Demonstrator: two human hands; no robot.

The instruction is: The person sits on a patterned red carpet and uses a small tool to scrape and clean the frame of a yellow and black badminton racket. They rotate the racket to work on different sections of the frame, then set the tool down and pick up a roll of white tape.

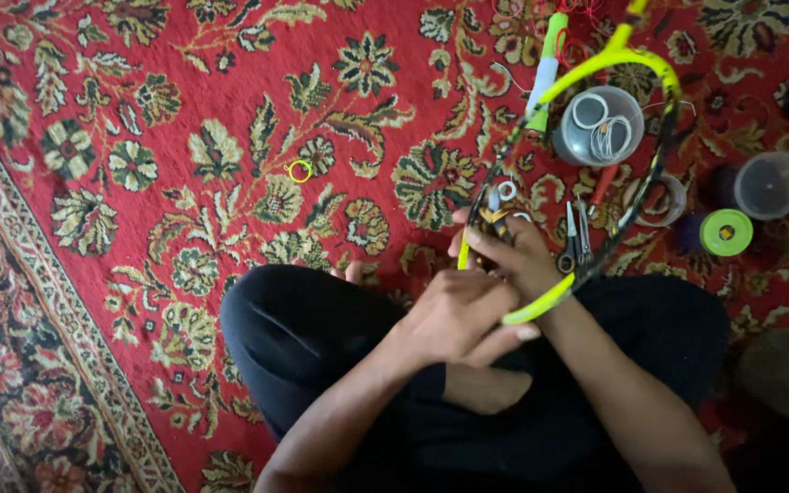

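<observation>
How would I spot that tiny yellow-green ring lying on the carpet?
Start at the red floral carpet and look left of the racket frame. The small ring lies alone on a leaf pattern, the only bright yellow-green thing far from the hands and tubs.

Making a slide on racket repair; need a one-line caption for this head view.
Seated on a red floral carpet, both hands, left and right, grip an unstrung yellow-black racket frame.

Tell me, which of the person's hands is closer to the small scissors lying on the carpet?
Right. The right hand grips the yellow-green racket frame just left of the scissors, nearly touching them. The left hand sits lower and further left, above the lap.
</observation>
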